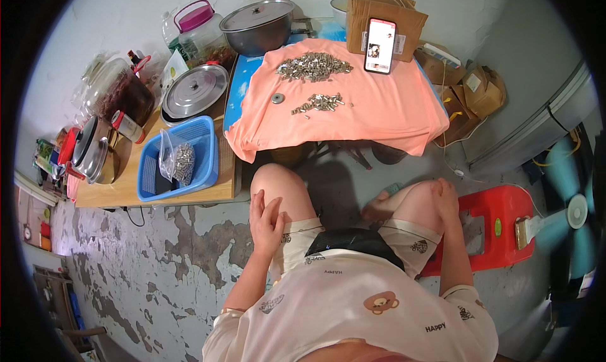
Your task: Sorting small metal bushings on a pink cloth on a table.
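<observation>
On the left thigh [295, 201], the left hand [266, 224] rests empty, fingers loosely spread; the right hand [445, 202] drapes over the right knee [416, 203], half-open and seemingly empty. Ahead, small metal pieces [314, 67] lie heaped on pink cloth [385, 112]

We can make out short black words in capitals on the cream shirt [344, 292], with more black lettering worked into emblems on the matching shorts [410, 236]. We see print too small to read on the phone screen [380, 40], the white label [399, 44] on the cardboard box [410, 24], the red-and-white can [128, 127] and the green oval sticker [498, 227] on the red plastic stool [476, 204].
</observation>
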`<state>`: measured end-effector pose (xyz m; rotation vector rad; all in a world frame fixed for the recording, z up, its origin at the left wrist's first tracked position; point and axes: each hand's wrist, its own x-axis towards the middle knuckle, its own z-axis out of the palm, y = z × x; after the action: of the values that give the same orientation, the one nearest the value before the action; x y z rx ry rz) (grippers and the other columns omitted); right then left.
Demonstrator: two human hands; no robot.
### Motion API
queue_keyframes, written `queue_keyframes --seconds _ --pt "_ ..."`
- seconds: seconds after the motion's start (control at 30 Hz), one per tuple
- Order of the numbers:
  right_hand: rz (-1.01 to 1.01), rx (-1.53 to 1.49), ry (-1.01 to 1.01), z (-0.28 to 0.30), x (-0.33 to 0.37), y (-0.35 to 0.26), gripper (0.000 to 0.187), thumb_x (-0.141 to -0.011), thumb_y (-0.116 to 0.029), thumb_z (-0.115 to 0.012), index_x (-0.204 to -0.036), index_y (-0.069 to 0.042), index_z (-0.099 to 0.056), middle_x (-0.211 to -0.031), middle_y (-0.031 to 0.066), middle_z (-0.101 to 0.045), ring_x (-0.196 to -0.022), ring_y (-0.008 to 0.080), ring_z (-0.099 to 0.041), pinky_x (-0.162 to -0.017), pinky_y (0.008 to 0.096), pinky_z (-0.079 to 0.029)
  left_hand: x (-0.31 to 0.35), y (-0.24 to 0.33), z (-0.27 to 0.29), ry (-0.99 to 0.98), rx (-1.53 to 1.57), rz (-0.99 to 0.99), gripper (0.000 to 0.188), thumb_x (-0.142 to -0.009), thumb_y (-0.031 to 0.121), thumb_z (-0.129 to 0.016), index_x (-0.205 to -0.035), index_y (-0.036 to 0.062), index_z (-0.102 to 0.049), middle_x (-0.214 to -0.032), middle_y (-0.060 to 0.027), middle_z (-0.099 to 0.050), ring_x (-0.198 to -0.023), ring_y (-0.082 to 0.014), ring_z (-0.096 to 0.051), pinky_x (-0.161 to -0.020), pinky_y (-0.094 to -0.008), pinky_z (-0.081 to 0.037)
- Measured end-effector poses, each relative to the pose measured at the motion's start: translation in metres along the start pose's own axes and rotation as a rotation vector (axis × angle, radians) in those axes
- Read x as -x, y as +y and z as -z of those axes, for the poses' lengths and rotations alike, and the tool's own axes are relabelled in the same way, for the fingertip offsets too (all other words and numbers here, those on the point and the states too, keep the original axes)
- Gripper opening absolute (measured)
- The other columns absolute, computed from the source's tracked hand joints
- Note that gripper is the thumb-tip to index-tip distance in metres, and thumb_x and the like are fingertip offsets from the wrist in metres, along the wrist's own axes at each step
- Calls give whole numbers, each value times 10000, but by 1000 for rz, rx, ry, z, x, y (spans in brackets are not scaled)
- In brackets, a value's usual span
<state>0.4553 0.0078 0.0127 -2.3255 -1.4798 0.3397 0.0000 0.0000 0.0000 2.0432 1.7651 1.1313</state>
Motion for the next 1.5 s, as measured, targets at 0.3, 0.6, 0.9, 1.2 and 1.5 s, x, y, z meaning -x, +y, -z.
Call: queue_keyframes --seconds 0.3,0.6,0.9,1.2,1.5 --pt "101 76 145 5 21 -9 480 -783 -314 -547 -1181 -63 -451 -1209 222 -414 -1114 369 -399 -930 409 -342 10 10 4 -44 -3 -52 377 -656 71 -625 -1026 123 -581 -1273 -183 -363 -1183 -394 -331 -975 -436 -299" --pt "176 101 98 23 28 -45 483 -721 -301 -611 -1143 -91 -500 -1214 194 -428 -1128 354 -396 -937 408 -339 1 7 21 -109 170 59 368 -668 13 -608 -1030 66 -569 -1241 -176 -402 -1102 -346 -448 -926 -382 -370" --pt "777 -284 19 37 -34 -205 269 -759 -60 -543 -1025 -23 -556 -930 121 -585 -863 232 -582 -752 313 -456 -170 56 49 -196 -8 -226 276 -701 67 -611 -975 56 -590 -952 -122 -587 -840 -282 -583 -731 -352 -470" --pt "767 -54 46 -9 -96 -267 136 -760 -101 -519 -865 -60 -594 -842 89 -585 -803 246 -558 -707 350 -447 -240 52 6 -430 -140 -295 262 -716 140 -612 -963 58 -590 -890 -140 -587 -756 -315 -572 -686 -397 -453" --pt "826 -151 43 -8 -106 -273 148 -764 -91 -509 -877 -35 -585 -855 99 -580 -824 264 -554 -729 365 -443 -253 70 -5 -304 -40 -466 264 -717 132 -616 -966 47 -592 -943 -126 -580 -833 -292 -566 -731 -375 -455"
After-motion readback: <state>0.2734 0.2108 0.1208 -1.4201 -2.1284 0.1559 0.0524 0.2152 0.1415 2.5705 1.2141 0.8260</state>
